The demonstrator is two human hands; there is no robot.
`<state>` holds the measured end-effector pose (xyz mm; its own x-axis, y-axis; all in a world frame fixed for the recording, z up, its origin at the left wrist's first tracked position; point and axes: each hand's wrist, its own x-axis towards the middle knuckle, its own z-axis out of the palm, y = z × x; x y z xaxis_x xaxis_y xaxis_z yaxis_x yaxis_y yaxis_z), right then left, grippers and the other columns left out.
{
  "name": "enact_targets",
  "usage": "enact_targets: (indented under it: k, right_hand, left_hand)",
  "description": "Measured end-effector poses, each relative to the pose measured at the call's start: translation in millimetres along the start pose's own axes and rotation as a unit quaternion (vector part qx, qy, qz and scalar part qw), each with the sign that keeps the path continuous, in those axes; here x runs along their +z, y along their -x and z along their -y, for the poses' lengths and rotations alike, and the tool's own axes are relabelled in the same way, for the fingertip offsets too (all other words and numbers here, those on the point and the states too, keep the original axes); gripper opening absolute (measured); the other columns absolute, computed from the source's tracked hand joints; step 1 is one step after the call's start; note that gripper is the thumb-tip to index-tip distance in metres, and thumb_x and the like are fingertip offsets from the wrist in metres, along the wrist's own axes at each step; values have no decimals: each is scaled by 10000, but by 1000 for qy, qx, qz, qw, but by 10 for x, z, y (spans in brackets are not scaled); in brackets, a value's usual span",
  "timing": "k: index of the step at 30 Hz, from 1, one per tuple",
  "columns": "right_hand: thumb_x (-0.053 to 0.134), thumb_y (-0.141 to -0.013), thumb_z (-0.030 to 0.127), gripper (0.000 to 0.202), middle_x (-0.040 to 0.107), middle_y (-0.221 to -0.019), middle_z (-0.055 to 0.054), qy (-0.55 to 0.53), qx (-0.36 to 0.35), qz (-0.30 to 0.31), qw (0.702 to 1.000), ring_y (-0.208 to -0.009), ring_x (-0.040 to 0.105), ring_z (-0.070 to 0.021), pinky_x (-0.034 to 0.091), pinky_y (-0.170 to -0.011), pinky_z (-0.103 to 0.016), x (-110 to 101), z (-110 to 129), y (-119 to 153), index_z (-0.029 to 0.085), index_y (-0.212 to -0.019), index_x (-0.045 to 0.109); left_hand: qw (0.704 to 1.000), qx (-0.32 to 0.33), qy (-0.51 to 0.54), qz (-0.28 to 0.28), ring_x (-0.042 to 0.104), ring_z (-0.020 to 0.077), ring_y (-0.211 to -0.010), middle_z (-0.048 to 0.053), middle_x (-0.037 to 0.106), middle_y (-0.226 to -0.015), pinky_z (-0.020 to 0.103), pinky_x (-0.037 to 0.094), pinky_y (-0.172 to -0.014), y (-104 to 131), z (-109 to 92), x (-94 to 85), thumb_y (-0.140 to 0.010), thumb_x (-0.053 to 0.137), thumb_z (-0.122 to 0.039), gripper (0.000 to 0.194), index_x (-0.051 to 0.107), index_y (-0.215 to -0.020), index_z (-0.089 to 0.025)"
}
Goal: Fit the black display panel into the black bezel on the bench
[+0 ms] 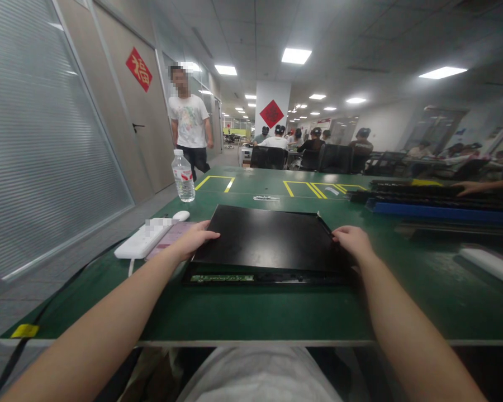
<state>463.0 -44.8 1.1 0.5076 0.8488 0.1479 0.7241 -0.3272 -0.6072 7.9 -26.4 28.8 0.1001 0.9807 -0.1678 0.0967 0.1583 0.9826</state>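
A glossy black flat panel, like a display screen, lies tilted before me over a black frame. Along the near side of that frame a green circuit board strip shows. My left hand grips the panel's left edge, thumb on top and the other fingers partly hidden at the side. At the right edge, my right hand is closed with its fingertips pinching the rim; whether they also hold the frame there, I cannot tell. The panel's underside is hidden.
On the green table stand a water bottle and a white power strip. Long black and blue strips lie at right, with another person's hand on them. A person walks beyond; several people sit behind.
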Motion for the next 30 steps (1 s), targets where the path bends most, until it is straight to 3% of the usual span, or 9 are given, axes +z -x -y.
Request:
enact_targets:
  k: [20, 30]
  right_hand:
    - [600, -792, 218, 251, 778, -882, -64, 9, -14, 8, 1000, -720, 683, -187, 474, -684, -271, 61, -67, -66, 206, -919, 817]
    - [604, -800, 225, 238, 778, -886, -60, 17, -16, 10, 1000, -730, 676, -194, 459, -687, -287, 40, -51, -56, 209, -907, 815]
  left_hand:
    - [1000, 10, -10, -8, 769, 265, -775, 43, 805, -943, 342, 619, -670, -13, 16, 24, -592, 832, -197, 535, 673, -1101, -236]
    - [999, 19, -40, -5, 769, 283, -932, 71, 795, -1106, 370, 624, -782, -20, 7, -4, -656, 810, -200, 572, 659, -1207, -229]
